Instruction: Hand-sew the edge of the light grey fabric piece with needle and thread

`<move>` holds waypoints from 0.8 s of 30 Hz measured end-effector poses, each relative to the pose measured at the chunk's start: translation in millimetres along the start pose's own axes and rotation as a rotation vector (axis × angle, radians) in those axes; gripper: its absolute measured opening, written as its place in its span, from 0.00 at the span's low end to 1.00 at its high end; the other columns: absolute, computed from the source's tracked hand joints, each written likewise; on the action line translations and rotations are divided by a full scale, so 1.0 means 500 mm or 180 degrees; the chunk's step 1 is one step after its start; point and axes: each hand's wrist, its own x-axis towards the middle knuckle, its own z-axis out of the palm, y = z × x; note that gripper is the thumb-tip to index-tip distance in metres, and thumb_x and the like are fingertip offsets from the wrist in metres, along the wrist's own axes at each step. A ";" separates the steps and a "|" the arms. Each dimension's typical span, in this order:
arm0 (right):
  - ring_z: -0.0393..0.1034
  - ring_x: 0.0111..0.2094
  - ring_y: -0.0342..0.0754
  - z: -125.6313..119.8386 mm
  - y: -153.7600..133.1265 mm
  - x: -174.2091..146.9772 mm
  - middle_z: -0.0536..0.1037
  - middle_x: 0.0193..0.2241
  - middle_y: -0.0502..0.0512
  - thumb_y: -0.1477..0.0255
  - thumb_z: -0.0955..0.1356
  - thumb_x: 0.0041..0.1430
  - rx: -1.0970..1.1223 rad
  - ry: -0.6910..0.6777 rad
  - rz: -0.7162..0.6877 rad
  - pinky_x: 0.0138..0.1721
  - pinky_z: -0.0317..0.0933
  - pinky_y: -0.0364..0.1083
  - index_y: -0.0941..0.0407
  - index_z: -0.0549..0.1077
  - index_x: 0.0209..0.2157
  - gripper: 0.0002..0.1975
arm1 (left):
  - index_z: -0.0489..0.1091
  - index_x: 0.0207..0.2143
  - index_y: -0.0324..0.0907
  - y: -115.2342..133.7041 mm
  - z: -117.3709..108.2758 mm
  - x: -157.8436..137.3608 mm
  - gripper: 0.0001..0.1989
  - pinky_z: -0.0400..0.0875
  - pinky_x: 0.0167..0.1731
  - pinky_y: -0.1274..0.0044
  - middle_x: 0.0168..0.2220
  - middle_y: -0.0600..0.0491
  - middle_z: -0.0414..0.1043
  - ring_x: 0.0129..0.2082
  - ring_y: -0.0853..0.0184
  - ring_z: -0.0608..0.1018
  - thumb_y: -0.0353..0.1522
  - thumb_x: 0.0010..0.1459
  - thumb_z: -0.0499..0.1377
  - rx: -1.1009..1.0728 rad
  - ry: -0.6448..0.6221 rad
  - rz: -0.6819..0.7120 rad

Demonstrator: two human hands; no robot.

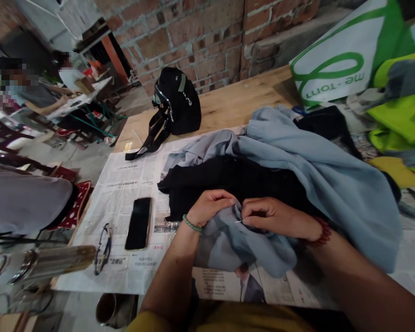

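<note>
My left hand, with a green bead bracelet at its wrist, pinches a fold of grey-blue cloth between thumb and fingers. Close beside it, my right hand is closed at the same cloth, a dark red bead bracelet on the wrist. A thin, shiny sewing needle sticks out at the right fingertips; no thread can be made out. Black fabric lies bunched just beyond both hands. More of the grey-blue cloth spreads behind it and to the right.
Newspaper covers the wooden table. On it lie a phone and glasses; a black bag stands behind. A glass bottle is at left. A green-white bag and yellow-green cloth fill the right. People sit far left.
</note>
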 end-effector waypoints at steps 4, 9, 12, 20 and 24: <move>0.64 0.29 0.41 -0.011 -0.028 -0.027 0.68 0.27 0.51 0.65 0.66 0.56 -0.0504 0.0257 -0.0317 0.32 0.59 0.42 0.56 0.71 0.23 0.12 | 0.76 0.27 0.35 0.016 0.010 -0.022 0.16 0.60 0.27 0.81 0.24 0.55 0.72 0.23 0.76 0.68 0.39 0.41 0.69 0.0204 0.0038 0.0153; 0.64 0.32 0.43 0.003 -0.061 -0.104 0.67 0.29 0.52 0.64 0.64 0.58 -0.0865 0.0422 -0.0589 0.36 0.59 0.43 0.56 0.70 0.23 0.14 | 0.77 0.31 0.35 0.026 0.049 -0.073 0.20 0.60 0.26 0.81 0.24 0.54 0.72 0.23 0.76 0.67 0.41 0.38 0.69 0.0378 -0.0189 0.0036; 0.63 0.32 0.43 0.032 -0.065 -0.151 0.68 0.28 0.52 0.62 0.63 0.60 -0.0798 0.0504 -0.0632 0.35 0.59 0.44 0.56 0.69 0.24 0.15 | 0.77 0.28 0.36 0.014 0.074 -0.114 0.17 0.61 0.27 0.81 0.25 0.54 0.72 0.24 0.75 0.68 0.40 0.40 0.68 0.0584 -0.0138 0.0234; 0.67 0.32 0.44 0.129 -0.031 -0.220 0.71 0.30 0.54 0.62 0.61 0.60 -0.0094 0.0886 -0.0327 0.34 0.61 0.44 0.57 0.66 0.22 0.17 | 0.76 0.25 0.37 -0.049 0.107 -0.227 0.14 0.61 0.26 0.80 0.22 0.55 0.70 0.23 0.75 0.67 0.39 0.41 0.68 0.0403 0.0267 0.0084; 0.67 0.34 0.44 0.161 -0.037 -0.232 0.71 0.32 0.54 0.65 0.63 0.59 -0.0584 0.0972 -0.0518 0.38 0.60 0.44 0.57 0.66 0.22 0.14 | 0.76 0.25 0.37 -0.070 0.113 -0.258 0.13 0.61 0.28 0.80 0.23 0.55 0.71 0.24 0.74 0.67 0.39 0.42 0.67 0.0340 0.0361 0.0139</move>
